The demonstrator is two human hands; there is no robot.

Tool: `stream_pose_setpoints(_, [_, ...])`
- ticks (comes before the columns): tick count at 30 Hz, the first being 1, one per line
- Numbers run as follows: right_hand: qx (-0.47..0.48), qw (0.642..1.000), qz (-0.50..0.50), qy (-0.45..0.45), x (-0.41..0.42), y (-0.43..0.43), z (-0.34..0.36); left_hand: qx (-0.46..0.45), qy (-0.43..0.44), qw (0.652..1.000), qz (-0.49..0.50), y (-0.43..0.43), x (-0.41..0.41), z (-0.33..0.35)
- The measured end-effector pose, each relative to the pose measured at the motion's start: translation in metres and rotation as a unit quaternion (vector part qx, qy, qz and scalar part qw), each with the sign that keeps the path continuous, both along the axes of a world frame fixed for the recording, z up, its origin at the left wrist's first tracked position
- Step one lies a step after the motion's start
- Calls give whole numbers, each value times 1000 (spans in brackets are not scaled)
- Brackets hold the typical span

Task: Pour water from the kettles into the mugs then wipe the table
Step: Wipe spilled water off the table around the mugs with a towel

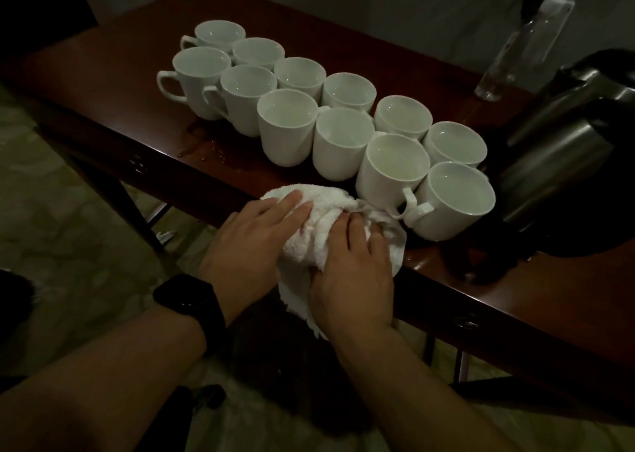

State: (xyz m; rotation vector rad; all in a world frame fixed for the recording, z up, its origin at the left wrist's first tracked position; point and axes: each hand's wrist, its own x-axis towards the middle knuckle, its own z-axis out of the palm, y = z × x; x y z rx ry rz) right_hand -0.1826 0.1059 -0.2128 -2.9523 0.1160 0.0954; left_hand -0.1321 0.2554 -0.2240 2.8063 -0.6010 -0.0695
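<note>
Several white mugs stand in two rows across the dark wooden table, holding water. A white towel lies bunched at the table's front edge, just in front of the nearest mugs. My left hand rests flat on the towel's left side with its fingers straight. My right hand grips the towel's right side, fingers dug into the cloth. Two steel kettles stand at the right. Spilled water glistens on the table left of the towel.
A clear plastic bottle stands at the back right near the kettles. A black watch is on my left wrist. The table's front edge runs diagonally, with patterned floor below on the left.
</note>
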Motion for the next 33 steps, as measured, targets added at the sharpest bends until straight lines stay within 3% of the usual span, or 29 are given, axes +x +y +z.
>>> stream_pose_setpoints(33, [20, 999, 48, -11, 51, 51, -2, -15, -34, 998, 57, 53, 28, 5])
